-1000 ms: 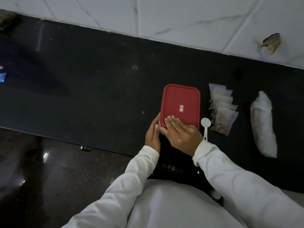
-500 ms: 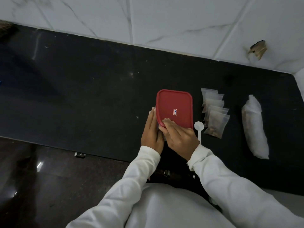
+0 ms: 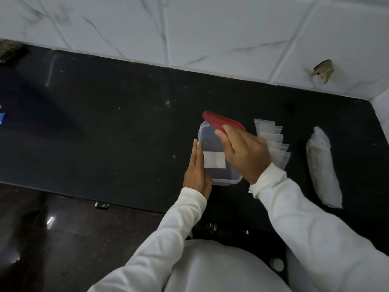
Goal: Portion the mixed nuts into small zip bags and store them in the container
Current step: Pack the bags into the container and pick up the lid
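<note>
A clear plastic container point(image 3: 210, 142) stands on the black counter point(image 3: 117, 127), its inside visible with a white label on its near wall. My right hand point(image 3: 244, 152) grips the red lid point(image 3: 219, 121), which is tilted up off the container toward the right. My left hand point(image 3: 196, 171) lies flat with straight fingers against the container's left side. A row of small zip bags point(image 3: 271, 140) overlaps on the counter to the right, partly hidden by my right hand. Further right lies a long white bag of nuts point(image 3: 322, 167).
A white tiled wall point(image 3: 210, 32) backs the counter, with a chipped spot point(image 3: 322, 70) at the right. The counter's front edge runs below my left hand, with dark floor beyond it. A small blue object point(image 3: 2, 118) shows at the far left edge.
The red lid was flat on the container with my right hand pressing on it; now my right hand has lifted it up and to the right. The spoon is no longer visible.
</note>
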`<state>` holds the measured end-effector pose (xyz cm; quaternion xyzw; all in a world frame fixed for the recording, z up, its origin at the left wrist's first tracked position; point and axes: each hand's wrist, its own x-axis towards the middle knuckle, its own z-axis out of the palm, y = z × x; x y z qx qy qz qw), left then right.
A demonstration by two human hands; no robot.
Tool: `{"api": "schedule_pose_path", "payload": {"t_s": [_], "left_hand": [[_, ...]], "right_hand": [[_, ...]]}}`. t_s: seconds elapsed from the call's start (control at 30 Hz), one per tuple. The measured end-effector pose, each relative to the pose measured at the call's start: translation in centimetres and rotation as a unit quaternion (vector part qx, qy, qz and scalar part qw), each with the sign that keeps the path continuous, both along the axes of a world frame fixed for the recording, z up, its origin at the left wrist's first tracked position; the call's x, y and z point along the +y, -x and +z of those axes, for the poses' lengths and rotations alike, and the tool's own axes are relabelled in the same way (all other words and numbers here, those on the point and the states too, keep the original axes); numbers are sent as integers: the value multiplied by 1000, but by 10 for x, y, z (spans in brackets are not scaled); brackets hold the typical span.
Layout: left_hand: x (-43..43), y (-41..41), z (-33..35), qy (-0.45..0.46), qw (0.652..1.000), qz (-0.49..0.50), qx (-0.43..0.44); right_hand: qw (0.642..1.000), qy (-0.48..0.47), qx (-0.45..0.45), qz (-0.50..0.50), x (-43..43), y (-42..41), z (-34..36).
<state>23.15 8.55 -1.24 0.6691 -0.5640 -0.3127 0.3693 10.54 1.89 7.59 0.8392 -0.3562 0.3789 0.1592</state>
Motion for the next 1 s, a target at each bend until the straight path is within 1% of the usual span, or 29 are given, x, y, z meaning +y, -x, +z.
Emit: {"api": "schedule_pose_path", "payload": {"t_s": [0.13,0.23,0.33,0.4,0.43,0.47,0.5,0.57,0.6,0.67,0.73,0.77,0.8,0.83,0.9,0.93,1.0], "left_hand": [[-1,0,5,-9,1000,-2,6],[-1,1,5,-10,1000,-10,-3],[-2,-5,4,13,999,-19,-24],[-3,-11,10,51,998,9,-27],[-5,-13,15,66,997,43,-7],[-8,-15,21,75,993,83,35],[-12,-17,32,65,986,120,94],[-23,-20,59,4,961,157,227],[-30,-22,71,-19,942,157,296],[-41,-28,86,-29,904,153,397],[-48,-40,90,-13,889,182,420],[-48,-49,89,-3,892,206,402],[-49,-58,85,6,895,232,382],[-48,-68,82,5,896,259,362],[-46,-91,76,-8,890,291,352],[-45,-103,72,-17,891,291,348],[-43,-125,64,-43,904,275,324]], "right_hand": [[997,11,-71,-35,-27,6,35],[985,-18,-149,-82,-49,14,51],[961,-60,-244,-115,-59,18,60],[938,-79,-315,-122,-58,17,65],[926,-87,-345,-124,-56,14,67],[915,-96,-370,-127,-53,11,68],[903,-107,-393,-133,-49,6,69],[869,-143,-448,-153,-40,-7,68],[847,-169,-475,-168,-36,-14,64],[796,-243,-521,-189,-25,-31,52],[745,-323,-556,-175,-10,-49,38],[726,-355,-567,-161,-2,-56,33],[714,-381,-568,-148,6,-62,27],[711,-411,-555,-135,14,-67,22],[723,-476,-488,-113,25,-74,8],[731,-508,-445,-101,27,-77,0],[744,-553,-366,-76,27,-85,-13]]}}
